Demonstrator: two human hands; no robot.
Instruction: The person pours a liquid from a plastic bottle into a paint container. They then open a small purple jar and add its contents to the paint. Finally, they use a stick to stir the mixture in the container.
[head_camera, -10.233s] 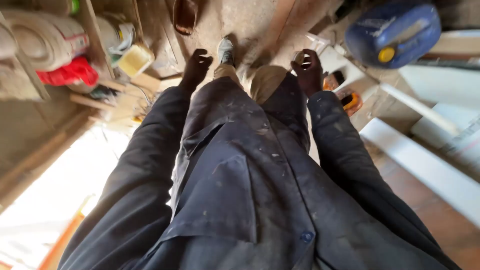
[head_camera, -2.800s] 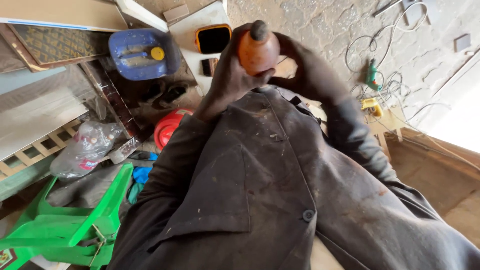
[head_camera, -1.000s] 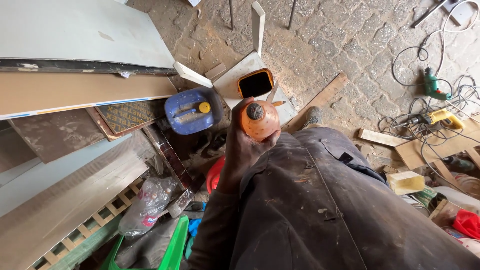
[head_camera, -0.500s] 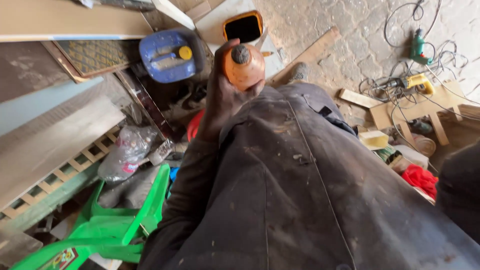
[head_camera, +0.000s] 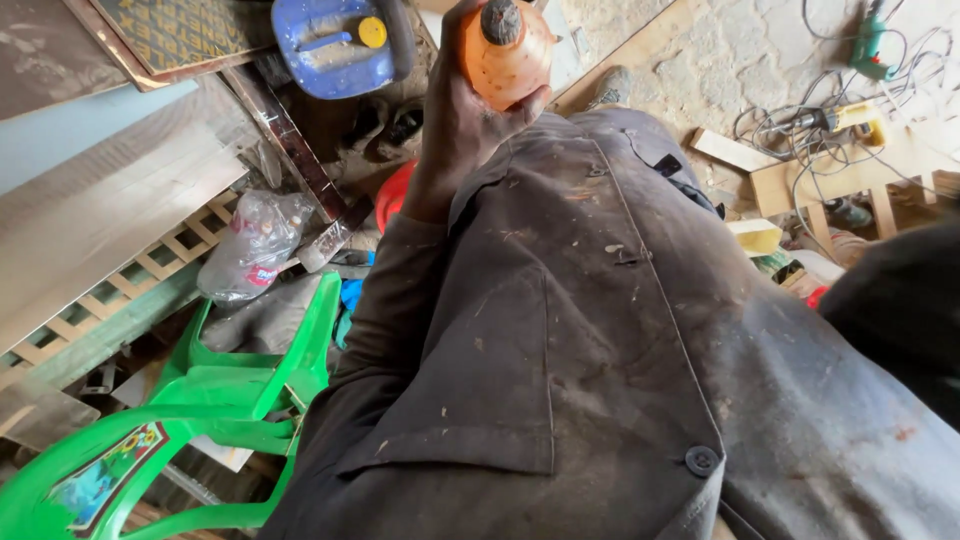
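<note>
1. One orange plastic bottle (head_camera: 505, 50) with a dark cap, held upright near the top edge of the view, above the person's dusty dark work coat (head_camera: 600, 330).
2. Left hand (head_camera: 460, 120): fingers and thumb wrapped tight around the bottle's body, cap left uncovered. The step in hand appears to be carrying or readying the bottle; opening it would call for a second hand on the cap.
3. Right hand: not in view; only a dark sleeve (head_camera: 900, 300) shows at the right edge, so its state cannot be told.
4. Blue plastic jerrycan (head_camera: 335, 45) with a yellow cap, lying on the floor just left of the bottle.
5. Clear crumpled plastic bottle (head_camera: 250, 245), resting on a wooden lattice panel (head_camera: 120, 290).
6. Green plastic chair (head_camera: 200, 420), lower left, beside the coat.
7. Red rounded item (head_camera: 392, 195), partly hidden behind the left forearm.
8. Power tools with tangled cables (head_camera: 830, 110) and wood offcuts (head_camera: 800, 180) on the stone floor, well apart to the right.
</note>
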